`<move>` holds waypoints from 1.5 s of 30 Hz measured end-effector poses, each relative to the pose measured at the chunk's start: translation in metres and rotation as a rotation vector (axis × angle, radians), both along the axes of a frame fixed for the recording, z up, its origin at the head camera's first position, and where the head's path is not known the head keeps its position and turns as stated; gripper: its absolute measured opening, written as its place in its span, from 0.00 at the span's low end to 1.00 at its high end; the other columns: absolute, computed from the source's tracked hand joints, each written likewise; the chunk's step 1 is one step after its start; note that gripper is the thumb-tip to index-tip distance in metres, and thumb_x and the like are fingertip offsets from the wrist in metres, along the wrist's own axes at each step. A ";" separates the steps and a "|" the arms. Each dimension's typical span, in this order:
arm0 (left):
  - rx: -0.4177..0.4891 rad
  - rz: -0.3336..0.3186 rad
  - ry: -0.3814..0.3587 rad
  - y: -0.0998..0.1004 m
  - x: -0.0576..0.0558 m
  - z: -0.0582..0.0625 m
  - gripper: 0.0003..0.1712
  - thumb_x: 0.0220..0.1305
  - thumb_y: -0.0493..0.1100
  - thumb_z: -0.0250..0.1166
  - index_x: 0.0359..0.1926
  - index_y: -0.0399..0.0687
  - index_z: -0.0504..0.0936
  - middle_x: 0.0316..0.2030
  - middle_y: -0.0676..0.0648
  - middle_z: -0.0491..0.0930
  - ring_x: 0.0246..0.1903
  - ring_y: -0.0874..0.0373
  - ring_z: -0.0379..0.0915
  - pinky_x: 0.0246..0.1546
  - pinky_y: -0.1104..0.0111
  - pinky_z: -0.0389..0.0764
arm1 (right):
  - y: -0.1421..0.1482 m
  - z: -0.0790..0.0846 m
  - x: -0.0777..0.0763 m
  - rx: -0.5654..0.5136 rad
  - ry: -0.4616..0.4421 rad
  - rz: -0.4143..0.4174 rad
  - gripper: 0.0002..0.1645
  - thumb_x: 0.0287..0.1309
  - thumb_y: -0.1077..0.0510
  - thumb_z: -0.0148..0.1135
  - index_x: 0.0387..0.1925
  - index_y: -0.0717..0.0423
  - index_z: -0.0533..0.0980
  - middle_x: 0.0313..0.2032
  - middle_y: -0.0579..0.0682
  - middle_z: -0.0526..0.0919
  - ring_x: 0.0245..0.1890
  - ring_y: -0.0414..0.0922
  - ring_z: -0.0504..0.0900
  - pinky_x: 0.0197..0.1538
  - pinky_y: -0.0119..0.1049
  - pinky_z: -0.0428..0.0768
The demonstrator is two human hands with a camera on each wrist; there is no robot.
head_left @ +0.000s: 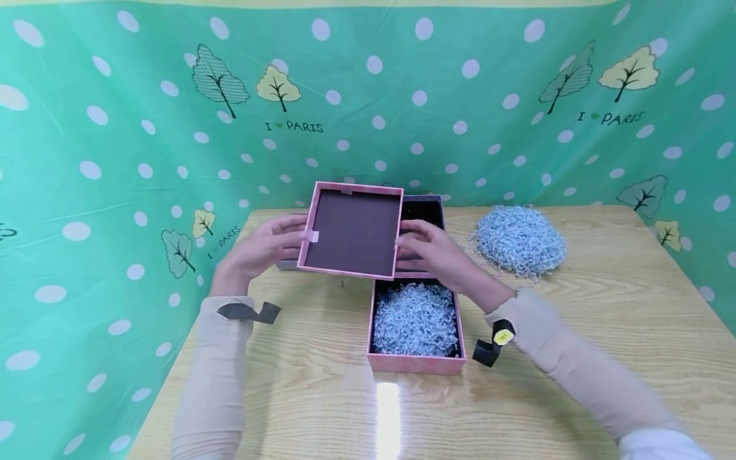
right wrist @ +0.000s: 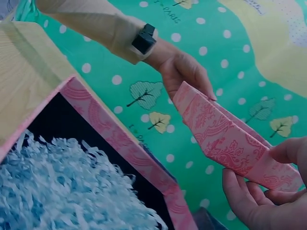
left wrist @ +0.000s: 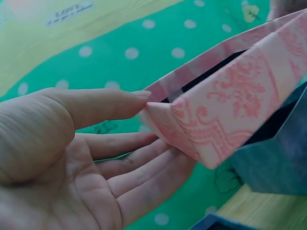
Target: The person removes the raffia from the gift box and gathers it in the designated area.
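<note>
Both hands hold a pink patterned box lid (head_left: 353,233) up over the table, its dark inside facing the head camera. My left hand (head_left: 264,246) pinches the lid's left side, thumb at the rim and fingers beneath, as the left wrist view shows. On the opposite side my right hand (head_left: 434,252) grips the lid's edge between thumb and fingers. Just below and to the right stands an open pink box (head_left: 416,365), filled with light blue shredded paper (head_left: 415,319). The lid overlaps the far end of this area in the head view.
Behind the lid stands an open dark blue-grey box (left wrist: 273,165), partly hidden. A grey edge (head_left: 287,264) shows under the lid at the left. A loose heap of blue shredded paper (head_left: 520,239) lies at the back right of the wooden table (head_left: 310,383). A green dotted curtain (head_left: 356,83) hangs behind.
</note>
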State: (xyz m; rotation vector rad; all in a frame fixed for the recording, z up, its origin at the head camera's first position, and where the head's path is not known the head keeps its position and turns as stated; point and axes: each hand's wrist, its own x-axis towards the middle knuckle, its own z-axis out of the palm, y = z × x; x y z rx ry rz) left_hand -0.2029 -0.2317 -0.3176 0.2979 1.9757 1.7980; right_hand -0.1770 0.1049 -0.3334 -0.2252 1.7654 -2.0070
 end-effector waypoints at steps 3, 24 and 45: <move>-0.019 -0.009 0.013 -0.012 0.001 -0.005 0.33 0.69 0.36 0.56 0.70 0.35 0.56 0.48 0.53 0.81 0.46 0.59 0.80 0.50 0.67 0.80 | -0.011 -0.007 0.000 -0.029 -0.012 0.006 0.32 0.68 0.58 0.53 0.69 0.56 0.56 0.51 0.57 0.74 0.43 0.46 0.82 0.52 0.46 0.82; -0.167 0.053 -0.054 -0.072 0.017 -0.023 0.32 0.73 0.44 0.52 0.67 0.29 0.54 0.46 0.56 0.78 0.46 0.63 0.78 0.49 0.68 0.80 | -0.083 -0.029 0.001 0.027 -0.054 0.052 0.29 0.66 0.61 0.56 0.65 0.57 0.59 0.51 0.61 0.73 0.45 0.51 0.80 0.58 0.53 0.76; -0.462 0.130 -0.183 -0.094 0.029 -0.041 0.25 0.76 0.48 0.42 0.60 0.31 0.63 0.43 0.44 0.78 0.41 0.55 0.79 0.47 0.59 0.82 | -0.147 -0.050 0.006 0.215 -0.095 0.127 0.28 0.61 0.70 0.54 0.61 0.71 0.58 0.46 0.65 0.76 0.42 0.54 0.82 0.55 0.48 0.80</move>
